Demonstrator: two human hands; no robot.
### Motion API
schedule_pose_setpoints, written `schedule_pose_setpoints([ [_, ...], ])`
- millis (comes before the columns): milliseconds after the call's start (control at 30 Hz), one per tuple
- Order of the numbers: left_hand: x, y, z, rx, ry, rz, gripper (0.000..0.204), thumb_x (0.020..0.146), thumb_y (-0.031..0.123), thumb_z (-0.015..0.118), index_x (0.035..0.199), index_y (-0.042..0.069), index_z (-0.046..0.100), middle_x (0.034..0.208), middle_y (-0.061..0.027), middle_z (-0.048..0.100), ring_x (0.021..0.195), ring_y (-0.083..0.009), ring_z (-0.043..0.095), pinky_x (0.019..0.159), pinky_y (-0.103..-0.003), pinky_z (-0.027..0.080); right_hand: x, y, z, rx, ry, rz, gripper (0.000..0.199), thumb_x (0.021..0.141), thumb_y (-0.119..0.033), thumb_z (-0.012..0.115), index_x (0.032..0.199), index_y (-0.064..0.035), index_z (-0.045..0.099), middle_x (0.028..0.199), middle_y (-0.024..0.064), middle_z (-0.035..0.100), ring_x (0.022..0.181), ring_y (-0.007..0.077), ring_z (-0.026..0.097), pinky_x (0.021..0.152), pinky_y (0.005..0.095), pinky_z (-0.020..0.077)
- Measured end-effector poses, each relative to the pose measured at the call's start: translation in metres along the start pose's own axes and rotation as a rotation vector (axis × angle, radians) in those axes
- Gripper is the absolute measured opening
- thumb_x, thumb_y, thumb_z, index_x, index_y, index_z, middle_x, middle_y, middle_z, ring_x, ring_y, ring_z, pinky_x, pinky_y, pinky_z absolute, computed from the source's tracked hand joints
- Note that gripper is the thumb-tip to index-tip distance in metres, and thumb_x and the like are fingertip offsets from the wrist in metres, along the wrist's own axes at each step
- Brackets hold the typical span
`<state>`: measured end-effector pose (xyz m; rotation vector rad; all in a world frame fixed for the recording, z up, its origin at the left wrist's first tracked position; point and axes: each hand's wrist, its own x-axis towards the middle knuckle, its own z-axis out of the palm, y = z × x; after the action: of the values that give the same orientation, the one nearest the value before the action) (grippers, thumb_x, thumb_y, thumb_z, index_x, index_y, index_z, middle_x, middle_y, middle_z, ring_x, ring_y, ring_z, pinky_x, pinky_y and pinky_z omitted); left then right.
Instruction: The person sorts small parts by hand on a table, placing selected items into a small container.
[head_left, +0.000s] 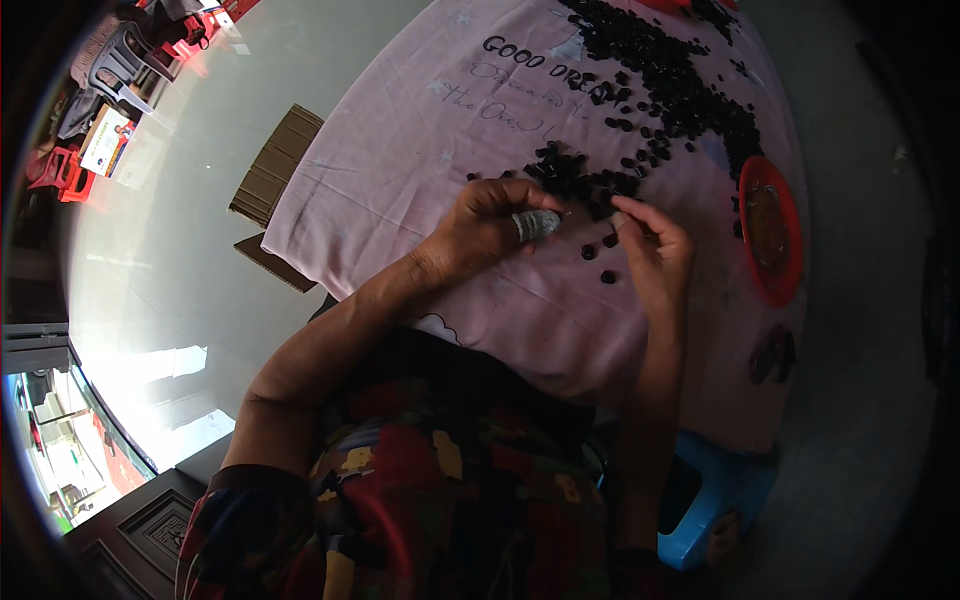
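Observation:
My left hand (485, 225) is closed in a pinch over the pink cloth, a whitish wrap (537, 225) round its thumb. At its fingertips is something too small to make out. A short gap to the right, my right hand (658, 255) also pinches, thumb against forefinger; what it holds, if anything, cannot be told. Small black pieces (560, 172) lie in a loose cluster just beyond both hands. A few single black pieces (608, 277) sit between the hands, nearer to me.
A large heap of black pieces (690, 95) spreads over the far right of the pink cloth (390, 130). At the right edge stands a red tray (787, 290) with brownish contents. A blue stool (705, 500) is at lower right, and flattened cardboard (280, 165) shows beside the cloth's left edge.

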<state>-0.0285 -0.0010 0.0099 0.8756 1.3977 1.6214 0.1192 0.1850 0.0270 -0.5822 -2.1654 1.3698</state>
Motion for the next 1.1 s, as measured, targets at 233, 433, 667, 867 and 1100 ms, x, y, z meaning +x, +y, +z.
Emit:
schedule_pose_setpoints([
  [233,-0.004,-0.002,-0.003,-0.179,0.008,0.036,0.017,0.095,-0.003,0.059,0.109,0.001,0.067,0.094,-0.002,0.067,0.078,-0.0062,0.059,0.07,-0.021,0.05,-0.005,0.0,-0.02,-0.146,-0.07,-0.024,0.022,0.084,-0.006,0.074,0.104,0.0004,0.073,0.085,0.0,0.068,0.072,0.0041,0.057,0.067,0.0204,0.0468],
  [433,-0.004,0.0,0.0,-0.135,0.015,0.03,0.014,0.093,-0.005,0.059,0.104,0.002,0.065,0.093,-0.0014,0.066,0.078,-0.0066,0.059,0.07,-0.021,0.05,-0.014,-0.006,-0.005,-0.324,-0.29,-0.049,0.022,0.081,-0.006,0.074,0.102,0.0007,0.072,0.079,0.0038,0.066,0.07,0.0057,0.058,0.064,0.0224,0.0474],
  [667,-0.005,-0.001,0.002,-0.058,-0.041,0.04,0.014,0.09,-0.004,0.065,0.104,0.0,0.066,0.094,-0.0022,0.068,0.079,-0.0073,0.061,0.069,-0.022,0.051,-0.014,-0.012,-0.003,0.097,-0.353,-0.006,0.017,0.085,-0.003,0.067,0.102,-0.0009,0.068,0.086,0.002,0.066,0.074,0.0037,0.056,0.065,0.0194,0.0443],
  [867,-0.005,0.001,0.002,-0.065,-0.062,0.066,0.014,0.091,-0.003,0.065,0.104,0.0,0.066,0.093,-0.0046,0.07,0.08,-0.0085,0.062,0.067,-0.023,0.051,-0.013,-0.027,0.006,0.317,-0.324,0.265,0.009,0.087,-0.005,0.066,0.094,-0.0056,0.061,0.086,-0.002,0.066,0.074,-0.0002,0.054,0.064,0.016,0.0404],
  [1100,-0.002,-0.002,0.001,-0.021,0.026,0.037,0.012,0.092,-0.003,0.063,0.103,0.001,0.066,0.089,-0.0021,0.067,0.078,-0.0075,0.062,0.067,-0.023,0.051,-0.011,0.001,0.018,0.097,-0.255,0.036,0.014,0.085,-0.005,0.068,0.098,-0.0002,0.067,0.081,0.0009,0.066,0.072,0.0063,0.06,0.063,0.0217,0.0473],
])
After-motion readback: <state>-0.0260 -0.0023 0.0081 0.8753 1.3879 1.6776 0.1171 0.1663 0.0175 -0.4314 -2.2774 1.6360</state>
